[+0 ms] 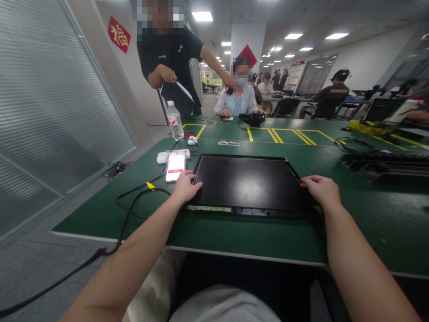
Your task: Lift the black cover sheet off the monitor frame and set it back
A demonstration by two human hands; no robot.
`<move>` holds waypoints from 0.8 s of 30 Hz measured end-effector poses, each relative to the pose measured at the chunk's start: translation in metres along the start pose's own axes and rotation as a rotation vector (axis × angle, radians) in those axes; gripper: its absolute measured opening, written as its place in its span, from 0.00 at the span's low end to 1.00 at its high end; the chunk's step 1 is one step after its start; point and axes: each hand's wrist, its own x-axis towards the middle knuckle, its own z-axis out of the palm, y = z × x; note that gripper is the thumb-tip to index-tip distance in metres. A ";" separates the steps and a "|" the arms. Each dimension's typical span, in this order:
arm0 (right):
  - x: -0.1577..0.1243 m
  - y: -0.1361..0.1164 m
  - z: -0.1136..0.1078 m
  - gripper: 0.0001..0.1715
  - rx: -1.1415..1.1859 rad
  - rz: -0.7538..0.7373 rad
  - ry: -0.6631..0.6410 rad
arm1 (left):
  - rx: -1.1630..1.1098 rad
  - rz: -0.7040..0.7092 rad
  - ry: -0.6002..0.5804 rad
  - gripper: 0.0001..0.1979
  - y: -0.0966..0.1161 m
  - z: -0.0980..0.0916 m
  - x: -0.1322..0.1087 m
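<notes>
A black LCD monitor panel (246, 181) lies face up on the green table, its frame stripped so that a green circuit board strip (209, 208) shows along the near edge. At the panel's left edge, my left hand (187, 187) grips the side, thumb on the face and fingers at the rim. My right hand (321, 188) pinches the right edge between thumb and bent fingers. Just beyond my left hand is a phone (176, 166) with a lit screen, partly over a white block-shaped item (162, 157).
A water bottle (174, 120), a white mouse (192, 140) and a black cable (129, 203) are on the left. Dark frame parts (385, 167) lie at the right. Thin metal strips (229, 142) lie behind the panel. One person stands and another sits across the table (110, 210).
</notes>
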 end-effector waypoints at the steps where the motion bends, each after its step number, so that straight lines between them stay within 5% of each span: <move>1: 0.000 -0.001 -0.001 0.10 -0.006 0.006 -0.008 | 0.001 0.000 0.000 0.15 0.000 0.000 0.000; 15: -0.002 -0.004 -0.001 0.10 -0.014 0.009 -0.002 | 0.041 0.026 -0.017 0.19 0.002 0.001 -0.001; 24: -0.006 -0.008 -0.004 0.11 0.000 0.033 -0.017 | 0.110 0.047 -0.042 0.24 0.009 -0.016 -0.003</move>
